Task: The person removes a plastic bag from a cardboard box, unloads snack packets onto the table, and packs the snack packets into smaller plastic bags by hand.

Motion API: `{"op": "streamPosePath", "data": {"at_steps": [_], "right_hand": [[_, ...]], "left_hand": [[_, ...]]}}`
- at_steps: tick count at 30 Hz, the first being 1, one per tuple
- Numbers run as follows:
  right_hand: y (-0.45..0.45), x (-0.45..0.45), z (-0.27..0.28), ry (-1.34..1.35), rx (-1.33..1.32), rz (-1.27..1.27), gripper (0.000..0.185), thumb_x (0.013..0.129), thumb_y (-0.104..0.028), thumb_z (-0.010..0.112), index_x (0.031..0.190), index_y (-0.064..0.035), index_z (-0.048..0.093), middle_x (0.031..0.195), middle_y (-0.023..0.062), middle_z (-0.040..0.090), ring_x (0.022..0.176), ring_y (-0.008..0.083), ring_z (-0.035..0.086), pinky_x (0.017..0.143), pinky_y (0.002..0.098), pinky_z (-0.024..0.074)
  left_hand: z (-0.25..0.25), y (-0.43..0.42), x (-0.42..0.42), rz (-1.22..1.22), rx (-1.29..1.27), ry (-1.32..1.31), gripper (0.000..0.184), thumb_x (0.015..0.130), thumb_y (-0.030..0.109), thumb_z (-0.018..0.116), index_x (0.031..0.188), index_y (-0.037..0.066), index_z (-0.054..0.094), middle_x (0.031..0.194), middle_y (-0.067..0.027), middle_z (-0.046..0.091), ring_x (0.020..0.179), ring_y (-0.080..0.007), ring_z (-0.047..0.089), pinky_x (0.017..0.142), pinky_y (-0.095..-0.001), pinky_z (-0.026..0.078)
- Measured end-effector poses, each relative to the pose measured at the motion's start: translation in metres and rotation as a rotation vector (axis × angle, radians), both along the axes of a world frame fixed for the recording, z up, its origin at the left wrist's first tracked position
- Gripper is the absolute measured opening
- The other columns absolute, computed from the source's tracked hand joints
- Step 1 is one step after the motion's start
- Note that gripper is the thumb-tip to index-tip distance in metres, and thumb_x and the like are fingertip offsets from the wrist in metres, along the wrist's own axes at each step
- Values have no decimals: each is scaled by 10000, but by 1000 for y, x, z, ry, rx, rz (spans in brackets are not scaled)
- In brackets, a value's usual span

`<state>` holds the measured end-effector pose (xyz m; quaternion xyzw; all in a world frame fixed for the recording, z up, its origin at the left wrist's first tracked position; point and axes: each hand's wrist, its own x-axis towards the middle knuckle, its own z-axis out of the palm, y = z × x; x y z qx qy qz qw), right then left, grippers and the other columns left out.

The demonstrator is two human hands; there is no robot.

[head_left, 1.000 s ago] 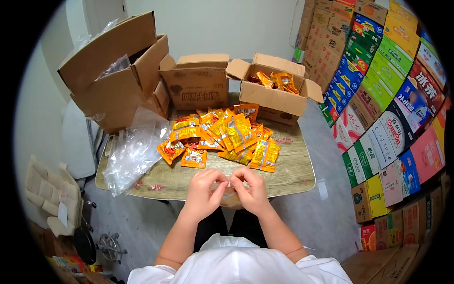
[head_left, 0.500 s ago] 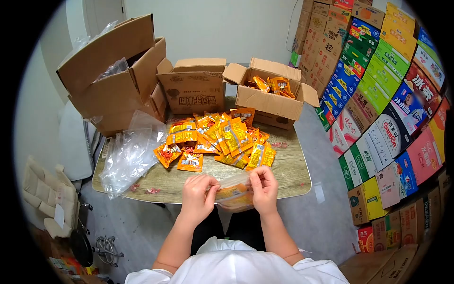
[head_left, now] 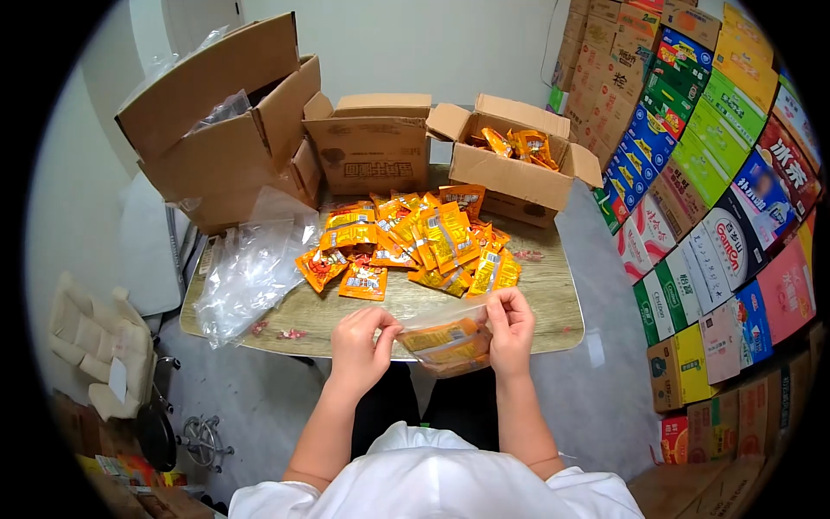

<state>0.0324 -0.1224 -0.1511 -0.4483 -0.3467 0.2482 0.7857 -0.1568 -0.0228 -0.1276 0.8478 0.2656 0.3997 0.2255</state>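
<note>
Between my two hands hangs a clear plastic bag (head_left: 445, 346) with orange snack packets showing inside it. My left hand (head_left: 361, 346) pinches the bag's upper left corner. My right hand (head_left: 510, 329) grips its upper right corner, thumb on the near side. Whether the top edge is sealed I cannot tell. Just beyond the bag, a loose pile of orange snack packets (head_left: 450, 238) lies on the wood-patterned table (head_left: 380, 317). Left of the pile is a heap of clear plastic bags (head_left: 251, 268), crumpled and overlapping.
Along the table's back stand a large open carton (head_left: 207, 160), a middle carton (head_left: 372, 151) and an open carton of orange packets (head_left: 510, 177). Stacked product boxes (head_left: 700, 199) line the right side. An office chair (head_left: 95, 346) is at the left.
The filled bag has risen slightly and tilted, so more of its front shows. Both hands still hold its top corners. The whole view has shifted a little.
</note>
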Motion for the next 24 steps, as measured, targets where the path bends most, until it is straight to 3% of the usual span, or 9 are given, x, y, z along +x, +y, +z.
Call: {"op": "streamPosePath", "data": {"at_steps": [7,12,14,16,17,18,21,23,24], "right_hand": [[-2,2,2,-51,-72,-56,130,988,-135,536,899,-41,523,754,26,607,670,70,570,644,226,479],[2,1,4,157,23,16,134,1008,-150,495,925,-45,501,764,57,629,677,122,625,682,291,544],[4,10,2,204,70,17,132,1012,-156,487,933,-50,494,759,62,627,668,130,619,670,295,538],[9,16,8,246,122,12,131,1015,-161,479,940,-54,487,754,66,626,658,138,614,659,300,533],[13,16,13,362,136,3,136,1016,-169,478,942,-55,487,735,60,608,633,134,584,637,283,505],[15,17,17,475,152,-6,142,1016,-176,478,943,-55,486,717,54,590,608,129,554,616,267,478],[21,30,5,673,288,321,161,1021,-193,461,939,-57,482,713,37,535,580,123,481,582,252,410],[26,33,-4,835,378,507,162,1018,-191,460,951,-45,485,730,35,505,590,125,463,585,253,399],[31,33,-10,997,468,703,165,1015,-188,460,963,-34,487,747,33,476,600,128,444,589,254,389]], "left_hand": [[-2,-5,-2,23,-74,33,182,774,63,713,696,-2,562,605,-120,563,529,-237,543,496,-336,400],[-18,1,-3,18,-179,28,247,763,89,745,669,19,528,577,-66,537,516,-174,521,498,-306,405],[-39,4,-1,-125,-524,-169,350,731,238,819,869,39,566,795,-46,608,733,-153,593,649,-304,474],[-31,-9,10,-267,-540,-245,676,622,272,879,1153,57,520,1091,-83,609,994,-205,604,869,-352,490],[-41,-6,8,-429,-618,-51,1012,584,335,905,1382,86,335,1344,-113,455,1200,-234,485,1007,-412,410],[-49,-11,12,-561,-695,-85,1102,581,357,910,1442,77,282,1400,-112,400,1256,-239,442,1039,-436,371],[-67,-18,25,-869,-894,-210,1064,671,420,859,1474,73,253,1459,-101,332,1292,-222,402,1058,-424,343],[-84,-17,30,-894,-1581,-586,828,826,395,743,1446,40,325,1439,-83,381,1288,-183,401,1067,-369,324],[-97,-16,33,-898,-1583,-588,828,826,395,743,1446,40,325,1439,-83,381,1288,-183,401,1067,-369,324]]}}
